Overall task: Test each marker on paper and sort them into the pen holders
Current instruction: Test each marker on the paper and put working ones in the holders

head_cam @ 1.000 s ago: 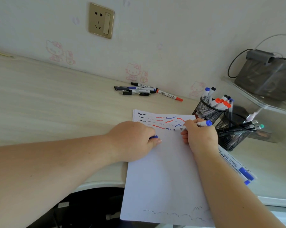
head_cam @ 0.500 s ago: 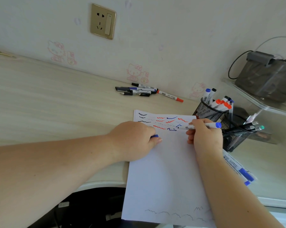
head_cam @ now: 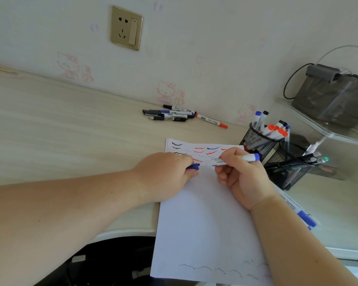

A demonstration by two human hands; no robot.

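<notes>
Left hand [head_cam: 165, 174]: centre frame, pinching blue cap [head_cam: 193, 167], resting on paper [head_cam: 207, 219].
Marker [head_cam: 233, 159]: just right of cap, tip nearly touching it.
Right hand [head_cam: 244, 174]: fingers curled round marker.
Pen holders [head_cam: 258, 142]: right edge, beside paper, holding markers.

pen holders [head_cam: 260, 143] crowd right, desk [head_cam: 60, 124] left bare

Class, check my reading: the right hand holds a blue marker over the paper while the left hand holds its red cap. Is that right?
Not quite. The head view shows the cap in the left hand is blue, not red. The right hand does hold the blue marker over the paper.
</notes>
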